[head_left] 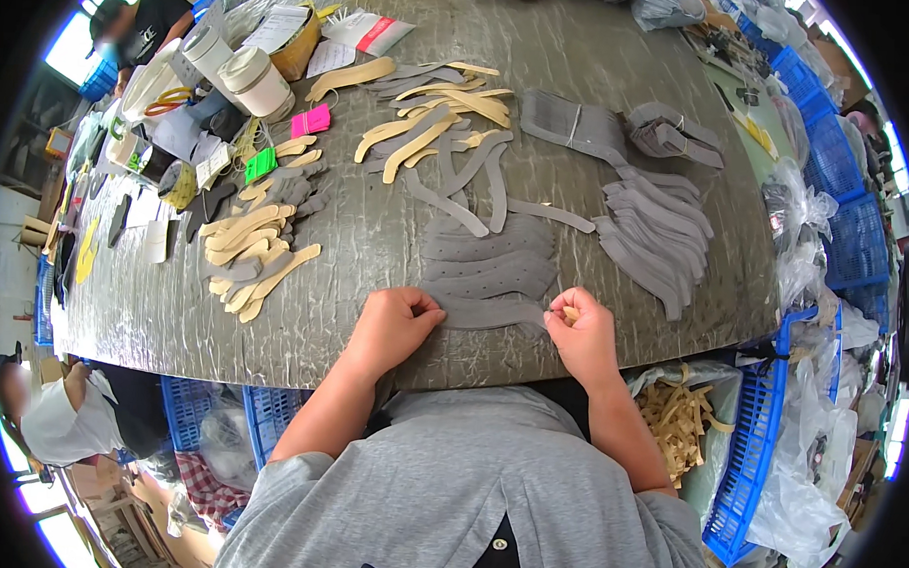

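Observation:
At the near edge of the table lies a curved grey strip (491, 314), in front of a row of overlapping grey pieces dotted with small holes (486, 253). The thumb and fingers of my left hand (398, 327) pinch the strip's left end. At its right end, my right hand (586, 341) is closed, fingertips on the strip. A small tan piece (572, 314) shows within the fingers of that hand. Behind the row, loose grey strips (495, 190) lie crossed over each other. Fanned grey strips (656, 236) lie to the right.
Tan curved strips (246, 232) are heaped at left, with more tan strips (456, 104) farther back. Banded grey bundles (575, 123) lie at back right. Cups (256, 82) and tools crowd the far left. Blue crates (759, 445) and a bag of tan scraps (675, 427) stand beside me.

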Demonstrator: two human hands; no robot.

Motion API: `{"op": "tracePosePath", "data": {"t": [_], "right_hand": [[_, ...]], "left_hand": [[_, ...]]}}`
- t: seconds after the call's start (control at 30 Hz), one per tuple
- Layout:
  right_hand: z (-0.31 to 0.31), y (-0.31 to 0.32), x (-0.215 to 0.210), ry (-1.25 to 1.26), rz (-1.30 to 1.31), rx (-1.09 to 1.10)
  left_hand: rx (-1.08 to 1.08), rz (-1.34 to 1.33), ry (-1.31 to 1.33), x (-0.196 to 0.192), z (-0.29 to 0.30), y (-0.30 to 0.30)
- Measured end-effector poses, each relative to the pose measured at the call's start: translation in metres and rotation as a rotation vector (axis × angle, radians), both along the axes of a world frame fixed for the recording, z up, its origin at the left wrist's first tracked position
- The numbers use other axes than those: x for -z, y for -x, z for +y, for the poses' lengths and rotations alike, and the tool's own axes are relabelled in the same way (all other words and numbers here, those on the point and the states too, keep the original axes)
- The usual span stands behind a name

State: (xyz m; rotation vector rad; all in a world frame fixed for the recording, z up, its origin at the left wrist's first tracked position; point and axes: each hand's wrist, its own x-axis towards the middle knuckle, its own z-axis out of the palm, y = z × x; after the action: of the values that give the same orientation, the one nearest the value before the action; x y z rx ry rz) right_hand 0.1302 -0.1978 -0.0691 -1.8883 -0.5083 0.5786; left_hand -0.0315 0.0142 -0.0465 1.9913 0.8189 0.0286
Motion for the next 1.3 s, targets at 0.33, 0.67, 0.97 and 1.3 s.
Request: {"op": "tracePosePath", "data": {"t": [0.33,0.67,0.97,1.3], "right_hand": [[-0.001,0.000,-0.009,0.278,-0.418,-0.105],[-0.013,-0.002,-0.001,-0.192,-0.231,-0.007],[-0.027,-0.005,-0.023,-0.112,0.147,0.030],[-0.058,-0.047,-0.034,0.273,-0.874,0.420]], "left_hand": [[0.094,-0.050,-0.186,-0.001,-0.003,0.000],[0.144,-0.312,-0.271,0.005,-0.004,0.005],[0.002,-0.468,0.221,0.002,-0.019,0.001],[0.162,-0.506,0.077,-0.018,-0.020,-0.012]]}}
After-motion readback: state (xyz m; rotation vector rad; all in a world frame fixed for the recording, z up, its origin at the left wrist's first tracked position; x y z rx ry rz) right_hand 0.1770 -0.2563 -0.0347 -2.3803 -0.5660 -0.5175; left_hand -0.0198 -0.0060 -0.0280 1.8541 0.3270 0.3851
